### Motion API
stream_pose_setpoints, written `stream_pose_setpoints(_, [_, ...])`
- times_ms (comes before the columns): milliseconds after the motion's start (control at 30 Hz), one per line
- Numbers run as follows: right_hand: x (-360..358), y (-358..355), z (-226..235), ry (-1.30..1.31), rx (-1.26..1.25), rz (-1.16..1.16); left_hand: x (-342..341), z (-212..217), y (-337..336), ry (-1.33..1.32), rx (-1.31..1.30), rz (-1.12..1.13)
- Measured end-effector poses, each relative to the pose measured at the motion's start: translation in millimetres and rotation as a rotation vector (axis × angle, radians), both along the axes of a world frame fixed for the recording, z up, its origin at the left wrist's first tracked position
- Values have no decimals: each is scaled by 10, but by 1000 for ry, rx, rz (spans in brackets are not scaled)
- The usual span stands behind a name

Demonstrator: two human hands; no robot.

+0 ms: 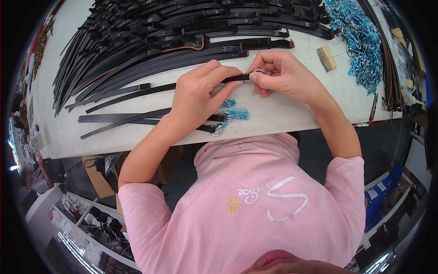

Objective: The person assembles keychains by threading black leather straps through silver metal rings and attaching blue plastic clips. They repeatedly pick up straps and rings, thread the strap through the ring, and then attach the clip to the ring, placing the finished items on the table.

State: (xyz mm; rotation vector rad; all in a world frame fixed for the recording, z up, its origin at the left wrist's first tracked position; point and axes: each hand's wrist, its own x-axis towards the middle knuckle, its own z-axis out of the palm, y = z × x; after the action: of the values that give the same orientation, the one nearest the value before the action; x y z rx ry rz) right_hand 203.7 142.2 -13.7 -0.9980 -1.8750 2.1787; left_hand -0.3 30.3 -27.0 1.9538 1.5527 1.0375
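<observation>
A narrow black leather strap [153, 92] stretches to the left across the white table, its right end raised between my two hands. My left hand [198, 93] is closed on it, thumb and index finger pinching it near that end. My right hand [287, 77] is closed too, its thumb and index finger at a silvery metal ring [258, 71] by the strap's tip. Exactly how ring and strap meet is partly hidden by the fingers. Below my left hand lie several finished-looking straps with metal rings [216, 130] and hooks in blue film [238, 114].
A large heap of black straps [182, 27] covers the table's far side. At the right lie a pile of blue-wrapped metal hardware [358, 41], a yellowish block [326, 58], brown straps [393, 86] and a thin red tool [374, 108]. The table's near edge [109, 150] runs before me.
</observation>
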Motion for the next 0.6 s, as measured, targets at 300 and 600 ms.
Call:
stream_pose_setpoints(300, [-11,-13,2,3,-1,-19,13,18,4,-20,-2,-7])
stream_pose_setpoints(600, [-22,-61,-22,12,59,-45,25,14,6,-22,10,3])
